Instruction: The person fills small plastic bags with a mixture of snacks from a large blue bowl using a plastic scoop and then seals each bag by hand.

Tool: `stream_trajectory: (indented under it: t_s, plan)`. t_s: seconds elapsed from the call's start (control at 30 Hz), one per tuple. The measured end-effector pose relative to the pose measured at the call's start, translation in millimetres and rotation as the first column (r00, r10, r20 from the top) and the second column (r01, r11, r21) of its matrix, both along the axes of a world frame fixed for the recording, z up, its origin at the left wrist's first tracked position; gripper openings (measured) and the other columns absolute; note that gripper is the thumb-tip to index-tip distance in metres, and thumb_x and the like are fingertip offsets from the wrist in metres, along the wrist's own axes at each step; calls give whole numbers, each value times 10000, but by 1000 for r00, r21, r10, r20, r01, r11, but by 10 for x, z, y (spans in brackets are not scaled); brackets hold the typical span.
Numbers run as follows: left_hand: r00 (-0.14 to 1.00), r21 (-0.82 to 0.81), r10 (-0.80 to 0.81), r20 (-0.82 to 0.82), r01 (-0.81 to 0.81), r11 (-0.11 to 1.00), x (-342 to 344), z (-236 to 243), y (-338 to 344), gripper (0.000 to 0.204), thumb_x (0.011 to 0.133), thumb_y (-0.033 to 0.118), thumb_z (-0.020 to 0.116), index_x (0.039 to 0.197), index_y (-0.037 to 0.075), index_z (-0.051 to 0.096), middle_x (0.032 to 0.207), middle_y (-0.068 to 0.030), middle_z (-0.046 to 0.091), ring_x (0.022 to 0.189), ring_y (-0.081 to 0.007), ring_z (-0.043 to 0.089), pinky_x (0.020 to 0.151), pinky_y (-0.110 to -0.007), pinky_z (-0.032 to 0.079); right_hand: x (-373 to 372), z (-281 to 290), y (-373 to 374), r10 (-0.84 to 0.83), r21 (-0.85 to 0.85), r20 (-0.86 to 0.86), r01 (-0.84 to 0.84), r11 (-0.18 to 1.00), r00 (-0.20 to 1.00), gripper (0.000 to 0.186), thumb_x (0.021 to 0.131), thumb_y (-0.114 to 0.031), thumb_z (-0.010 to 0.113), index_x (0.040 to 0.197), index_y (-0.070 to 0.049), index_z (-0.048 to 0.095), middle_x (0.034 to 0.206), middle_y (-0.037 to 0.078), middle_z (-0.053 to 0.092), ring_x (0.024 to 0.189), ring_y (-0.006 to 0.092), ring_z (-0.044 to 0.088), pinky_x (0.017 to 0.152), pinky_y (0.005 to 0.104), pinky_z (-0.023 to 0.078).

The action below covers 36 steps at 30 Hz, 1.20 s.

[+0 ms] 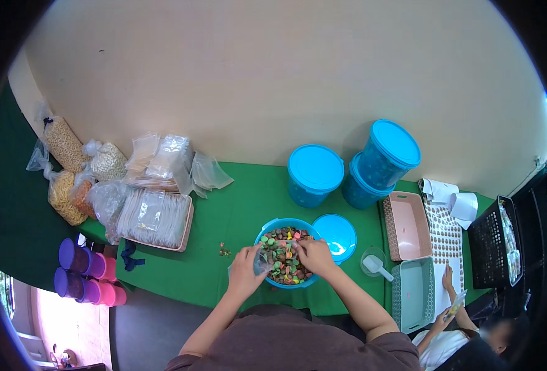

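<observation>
A blue tub (262,232) on the green table in front of me is heaped with small multicoloured pieces (286,267), green, brown, pink and yellow, which look like wrapped sweets. At the tub's left rim, my left hand (246,267) is closed on a clear plastic bag (262,262), which hangs over the pieces. My right hand (314,256) reaches over the right rim with its fingers drawn together at the heap. What those fingertips hold is hidden. A round blue lid (335,237) lies to the right of the tub.
Clear scoop (373,264) in a bowl, pink basket (408,226) and green basket (413,294) stand right. Lidded blue buckets (315,176) are behind. Left are a tray of packets (154,216) and snack bags (66,145). A co-worker (437,340) holds a packet at a sticker sheet (445,235).
</observation>
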<state>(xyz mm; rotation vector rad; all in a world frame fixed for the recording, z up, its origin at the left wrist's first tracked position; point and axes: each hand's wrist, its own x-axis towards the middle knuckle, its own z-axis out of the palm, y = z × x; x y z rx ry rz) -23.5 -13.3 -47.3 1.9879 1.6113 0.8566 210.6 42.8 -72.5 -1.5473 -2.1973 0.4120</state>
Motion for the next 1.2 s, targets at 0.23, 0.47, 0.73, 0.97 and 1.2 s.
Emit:
stream_trajectory:
  t_s: [0.23, 0.47, 0.73, 0.97, 1.2]
  plan:
    - [998, 44, -40, -58, 42, 998, 46, 213, 64, 773, 649, 177, 833, 1335, 102, 483, 1143, -115, 541, 1078, -319, 538, 930, -446, 434, 277, 404, 35, -45, 17, -117, 47, 999, 992, 338, 929, -288, 570, 688, -69, 657, 606, 91, 624, 560, 303, 576, 663, 426, 369]
    - [977, 61, -79, -200, 93, 994, 151, 294, 270, 791, 604, 216, 850, 1296, 119, 480, 1119, -99, 532, 1052, -307, 513, 913, -439, 401, 448, 687, 24, 46, 147, -72, -35, 988, 996, 263, 878, -251, 629, 694, -68, 669, 597, 87, 586, 626, 275, 554, 682, 405, 347]
    - [950, 171, -231, -210, 268, 948, 503, 219, 342, 809, 608, 231, 848, 1298, 70, 458, 1167, -130, 519, 1146, -334, 491, 958, -459, 380, 256, 951, 34, 191, 171, 9, -190, 967, 981, 185, 858, -245, 638, 768, -91, 685, 624, 74, 598, 669, 260, 549, 711, 408, 355]
    - [979, 216, -196, -59, 204, 955, 575, 261, 402, 770, 626, 214, 836, 1277, 43, 461, 1142, -146, 534, 1082, -345, 522, 917, -446, 414, 183, 1215, 222, 239, 272, 334, -336, 902, 912, 209, 859, -279, 646, 770, -94, 685, 644, 78, 580, 741, 256, 541, 804, 419, 378]
    - [993, 229, -101, -69, 114, 967, 574, 267, 485, 815, 593, 179, 841, 1286, 33, 439, 1158, -155, 540, 1070, -353, 535, 904, -453, 429, 149, 1421, 372, 194, 357, 361, -327, 875, 912, 252, 846, -311, 661, 721, -96, 699, 641, 68, 572, 806, 248, 528, 880, 445, 373]
